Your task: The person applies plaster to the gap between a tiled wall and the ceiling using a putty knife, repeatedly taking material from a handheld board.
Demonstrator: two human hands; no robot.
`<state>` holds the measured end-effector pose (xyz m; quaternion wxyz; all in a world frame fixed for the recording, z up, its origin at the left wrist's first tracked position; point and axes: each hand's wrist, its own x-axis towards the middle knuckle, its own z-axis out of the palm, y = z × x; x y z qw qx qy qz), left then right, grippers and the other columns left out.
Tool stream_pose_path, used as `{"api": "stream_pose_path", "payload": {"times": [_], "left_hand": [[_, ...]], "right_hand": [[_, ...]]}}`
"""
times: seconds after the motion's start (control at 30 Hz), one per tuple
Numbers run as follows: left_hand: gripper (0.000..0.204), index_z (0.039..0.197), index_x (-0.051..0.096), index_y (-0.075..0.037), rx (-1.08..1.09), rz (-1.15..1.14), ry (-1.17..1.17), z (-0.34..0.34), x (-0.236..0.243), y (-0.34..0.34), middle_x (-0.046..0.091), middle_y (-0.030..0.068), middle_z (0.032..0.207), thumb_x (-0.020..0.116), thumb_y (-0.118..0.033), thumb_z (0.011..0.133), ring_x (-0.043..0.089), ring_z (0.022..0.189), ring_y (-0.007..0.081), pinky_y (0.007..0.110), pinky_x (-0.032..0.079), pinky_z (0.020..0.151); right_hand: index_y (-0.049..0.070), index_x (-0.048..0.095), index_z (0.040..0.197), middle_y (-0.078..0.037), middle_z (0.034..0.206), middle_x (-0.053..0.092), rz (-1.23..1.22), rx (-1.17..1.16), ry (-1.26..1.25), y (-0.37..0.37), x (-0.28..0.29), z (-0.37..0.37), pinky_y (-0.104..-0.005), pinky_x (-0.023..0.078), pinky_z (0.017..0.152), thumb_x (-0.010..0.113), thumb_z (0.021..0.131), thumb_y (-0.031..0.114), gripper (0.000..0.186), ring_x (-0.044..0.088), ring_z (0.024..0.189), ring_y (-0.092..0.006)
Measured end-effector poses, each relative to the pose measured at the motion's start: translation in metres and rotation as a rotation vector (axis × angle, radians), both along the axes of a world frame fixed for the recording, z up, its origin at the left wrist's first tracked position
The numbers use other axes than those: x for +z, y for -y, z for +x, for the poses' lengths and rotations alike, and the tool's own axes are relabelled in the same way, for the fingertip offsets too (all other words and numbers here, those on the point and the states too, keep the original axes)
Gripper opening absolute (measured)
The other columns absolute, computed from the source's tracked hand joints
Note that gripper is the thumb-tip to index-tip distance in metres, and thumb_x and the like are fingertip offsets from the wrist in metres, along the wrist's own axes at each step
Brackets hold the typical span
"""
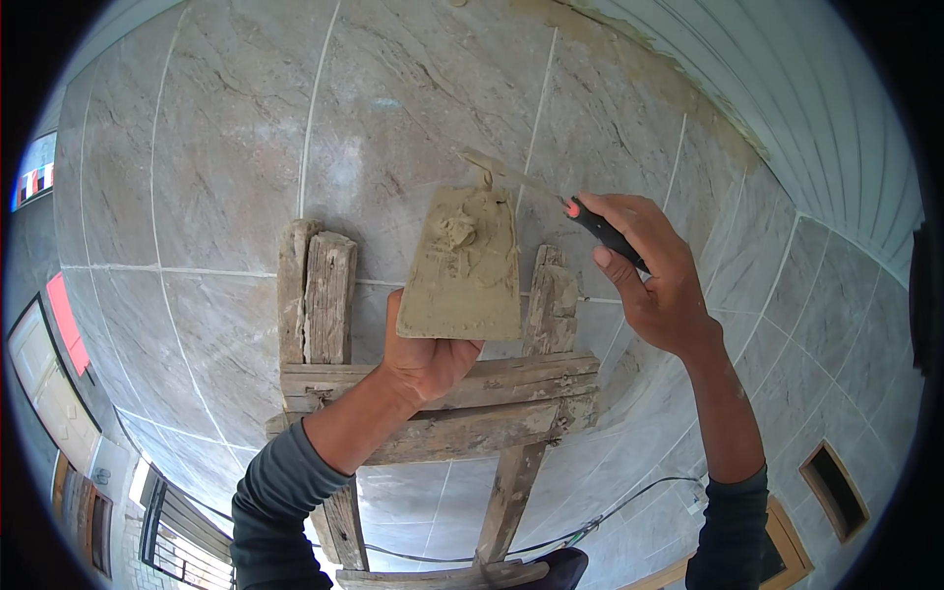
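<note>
My left hand [431, 368] is closed under a trapezoid plate [460, 290] coated in tan mortar, like a small hawk. The thumb shows along its left edge; the other fingers are mostly hidden beneath. A lump of mortar [458, 232] sits on the plate's upper half. To the right, my right hand [651, 270] grips a putty knife [608, 232] by its black handle with a red end. Its thin mortar-smeared blade points left, over the plate's far end. A bit of mortar [486, 178] hangs between blade and plate; whether the blade touches the plate I cannot tell.
Grey marbled tiles [393, 128] with pale joints cover the wall ahead. A rough wooden ladder-like frame [472, 433] stands below my hands. Pale ribbed ceiling panels [777, 88] slope at upper right. A dark cable [610, 511] runs low behind the frame.
</note>
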<state>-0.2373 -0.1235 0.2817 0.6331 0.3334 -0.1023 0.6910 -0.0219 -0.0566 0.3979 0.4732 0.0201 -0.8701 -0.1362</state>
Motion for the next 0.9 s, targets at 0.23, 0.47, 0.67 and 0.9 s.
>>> {"api": "stream_pose_path", "payload": {"times": [0.23, 0.47, 0.67, 0.9], "left_hand": [[0.043, 0.127, 0.051, -0.006, -0.016, 0.089, 0.034, -0.010, -0.005, -0.014, 0.057, 0.0110, 0.128, 0.047, -0.030, 0.092, 0.057, 0.116, 0.0243, 0.036, 0.049, 0.097], [0.034, 0.119, 0.054, -0.002, 0.106, 0.066, -0.019, -0.003, 0.007, -0.002, 0.062, 0.0092, 0.118, 0.047, -0.020, 0.091, 0.062, 0.105, 0.0212, 0.031, 0.052, 0.090], [0.034, 0.119, 0.054, -0.002, 0.213, 0.006, 0.004, -0.009, 0.008, -0.003, 0.062, 0.0094, 0.117, 0.048, -0.020, 0.091, 0.061, 0.106, 0.0212, 0.032, 0.051, 0.090], [0.036, 0.122, 0.053, -0.002, 0.184, 0.059, -0.027, -0.008, 0.008, -0.001, 0.060, 0.0089, 0.119, 0.046, -0.022, 0.093, 0.060, 0.107, 0.0205, 0.032, 0.050, 0.092]], "right_hand": [[0.010, 0.063, 0.118, -0.008, 0.100, 0.061, 0.429, -0.167, -0.141, -0.020, 0.083, -0.020, -0.0356, 0.046, 0.075, 0.058, 0.081, -0.001, 0.039, 0.053, 0.084, -0.0241], [0.019, 0.061, 0.123, -0.003, 0.105, 0.061, 0.705, -0.259, -0.175, -0.032, 0.176, -0.081, -0.0343, 0.044, 0.086, 0.059, 0.083, -0.001, 0.045, 0.051, 0.092, -0.0224], [0.020, 0.065, 0.117, -0.001, 0.107, 0.063, 0.651, -0.238, -0.267, -0.078, 0.193, -0.089, -0.0381, 0.045, 0.084, 0.059, 0.081, -0.001, 0.042, 0.053, 0.092, -0.0250], [0.021, 0.062, 0.121, -0.004, 0.109, 0.063, 0.474, -0.404, -0.242, -0.116, 0.180, -0.013, -0.0386, 0.045, 0.086, 0.061, 0.079, -0.003, 0.048, 0.053, 0.095, -0.0256]]}}
